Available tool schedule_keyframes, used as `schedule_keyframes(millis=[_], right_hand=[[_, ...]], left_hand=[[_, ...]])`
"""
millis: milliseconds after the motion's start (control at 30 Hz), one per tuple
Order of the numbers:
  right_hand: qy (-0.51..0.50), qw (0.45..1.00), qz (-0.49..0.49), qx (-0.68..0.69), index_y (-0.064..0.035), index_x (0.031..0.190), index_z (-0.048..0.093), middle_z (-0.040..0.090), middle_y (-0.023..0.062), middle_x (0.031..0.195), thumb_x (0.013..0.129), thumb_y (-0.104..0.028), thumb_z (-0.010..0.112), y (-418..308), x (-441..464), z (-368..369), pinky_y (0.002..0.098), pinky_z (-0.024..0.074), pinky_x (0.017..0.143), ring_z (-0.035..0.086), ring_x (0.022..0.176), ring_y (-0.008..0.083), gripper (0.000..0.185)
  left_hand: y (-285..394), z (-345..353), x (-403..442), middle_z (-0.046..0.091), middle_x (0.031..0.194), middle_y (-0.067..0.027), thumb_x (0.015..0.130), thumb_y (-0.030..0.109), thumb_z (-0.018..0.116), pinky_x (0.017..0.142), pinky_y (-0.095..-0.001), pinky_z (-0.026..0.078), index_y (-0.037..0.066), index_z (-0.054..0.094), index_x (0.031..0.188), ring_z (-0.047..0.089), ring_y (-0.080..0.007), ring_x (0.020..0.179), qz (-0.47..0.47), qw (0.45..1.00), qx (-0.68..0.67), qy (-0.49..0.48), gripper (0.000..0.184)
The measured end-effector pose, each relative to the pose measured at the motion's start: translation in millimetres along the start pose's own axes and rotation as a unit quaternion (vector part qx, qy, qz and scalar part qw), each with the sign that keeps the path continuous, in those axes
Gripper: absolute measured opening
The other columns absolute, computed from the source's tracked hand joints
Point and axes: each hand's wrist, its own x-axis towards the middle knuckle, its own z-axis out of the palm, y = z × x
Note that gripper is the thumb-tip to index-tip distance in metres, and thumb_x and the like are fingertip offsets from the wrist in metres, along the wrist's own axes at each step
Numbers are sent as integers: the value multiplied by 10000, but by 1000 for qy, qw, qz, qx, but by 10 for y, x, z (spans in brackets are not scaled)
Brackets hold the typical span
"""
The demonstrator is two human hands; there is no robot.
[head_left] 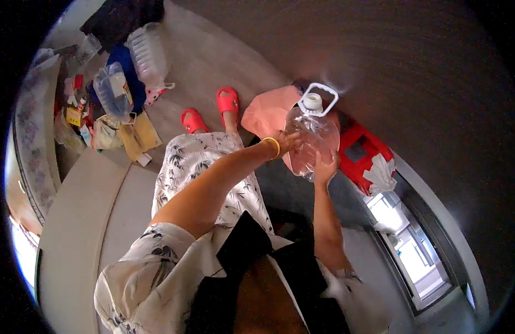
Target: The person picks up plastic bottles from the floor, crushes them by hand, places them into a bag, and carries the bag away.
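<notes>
Dark brown surface [413, 67] fills the upper right, with a grey floor [196, 50] to its left and a bright window [416, 256] at the lower right. A person in a white top [157, 278] and white trousers [204, 161] with dark leaf prints, wearing red slippers [228, 102], has both bare hands on a large, clear plastic jug [313, 131]. The jug is tilted, its white handle [324, 86] and neck pointing away from the person. The right hand [326, 167] grasps the end nearest the body, fingers around its side. The left hand [290, 142], below a yellow bracelet [275, 146], has its fingers against the jug's left side; whether they grip is unclear. Pink material [266, 111] lies beside and behind the jug. Just to the right sit a red item [360, 150] and crumpled white paper [381, 173]. On the far left are clear plastic containers [113, 92], blue cloth [136, 83], a yellow box [74, 116] and brown paper [142, 133].
</notes>
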Motion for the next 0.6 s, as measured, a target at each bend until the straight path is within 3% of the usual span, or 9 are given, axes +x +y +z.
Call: schedule_keyframes(millis=[133, 233, 333, 367, 467, 533, 600], right_hand=[[-72, 992, 52, 92, -28, 902, 540, 556, 155, 915, 701, -92, 597, 58, -163, -156, 376, 427, 747, 528, 850, 312, 218], [-159, 982, 89, 51, -30, 870, 537, 568, 149, 826, 744, -77, 516, 312, -301, -98, 363, 431, 720, 545, 796, 307, 137], [-228, 970, 79, 43, -34, 848, 536, 570, 152, 799, 761, -77, 479, 58, -268, 75, 355, 433, 697, 553, 758, 304, 112], [-216, 970, 44, 102, -43, 869, 540, 579, 155, 839, 753, -70, 493, 124, -253, 197, 345, 433, 693, 557, 779, 301, 127], [-182, 968, 95, 146, -36, 863, 546, 588, 153, 833, 751, -56, 496, -167, 30, 393, 337, 434, 687, 566, 777, 290, 124], [-227, 966, 66, 102, -35, 881, 558, 594, 144, 820, 749, -48, 498, -25, 73, 705, 331, 437, 690, 572, 770, 278, 145], [-272, 956, 31, 104, -35, 897, 570, 601, 136, 806, 745, -44, 504, 244, -7, 1033, 326, 440, 692, 577, 762, 267, 166]], left_hand=[[-53, 31, 209, 336, 1293, -114, 777, 140, 504, 869, -390, 388, 144, 406, 1230, 425, -326, 1095, -131, 962, 122, -207, 464], [-267, 46, 77, 366, 1260, -113, 763, 133, 512, 850, -376, 404, 139, 454, 1169, 432, -315, 1086, -148, 946, 135, -255, 410], [-393, 27, -4, 396, 1227, -112, 749, 126, 519, 831, -362, 421, 134, 503, 1108, 439, -304, 1077, -119, 961, 105, -227, 359], [-408, 50, -33, 406, 1216, -111, 745, 124, 521, 825, -358, 426, 132, 519, 1088, 442, -300, 1074, -106, 968, 91, -209, 343], [-423, 280, -41, 436, 1184, -110, 731, 117, 529, 806, -343, 443, 127, 567, 1027, 448, -289, 1065, -56, 987, 61, -138, 298], [-488, 626, 4, 441, 1163, -95, 714, 114, 536, 812, -328, 438, 137, 543, 1065, 422, -280, 1076, 9, 997, 65, -40, 352], [-440, 622, -50, 480, 1093, -90, 707, 117, 517, 764, -331, 454, 95, 543, 1009, 451, -279, 995, 15, 999, 40, 28, 304]])
